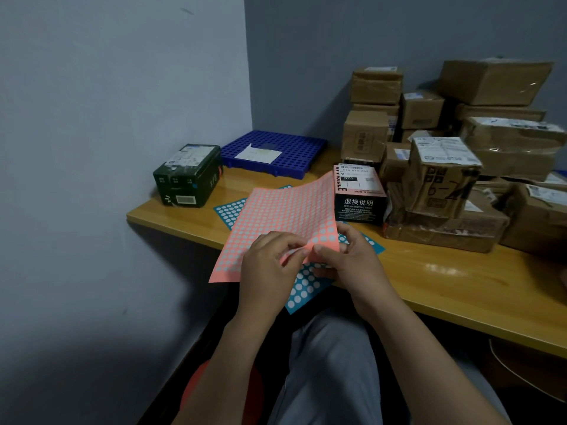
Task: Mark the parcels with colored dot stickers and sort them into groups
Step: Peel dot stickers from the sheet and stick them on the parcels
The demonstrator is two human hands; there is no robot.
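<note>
Much of the work is hidden. The near corner of the pink sticker sheet (pixel 282 222) is folded up between the two hands, so whether a dot is being lifted there cannot be made out. The left hand (pixel 270 265) has its fingers curled and pinches that corner. The right hand (pixel 352 259) grips the same corner with its thumb on top, its other fingers tucked under the paper and out of sight.

The one pink sheet is held off the table (pixel 460 271), just left of and nearer than the black-and-pink box (pixel 359 194), its far edge curling up beside that box. Under it lie blue sticker sheets (pixel 303 286). Only corners show, left of and nearer than the box, so their number cannot be told.

The brown parcels (pixel 441 176) are stacked right of and behind the black-and-pink box, the nearest ones touching it. There are well over ten, overlapping and cut off at the right edge, so there is no exact count. Their labels are too blurred to read.

One dark green box (pixel 190 176) stands well left of the black-and-pink box. One blue perforated tray (pixel 294 148) lies behind and left of it, with one white paper (pixel 259 154) on top.
</note>
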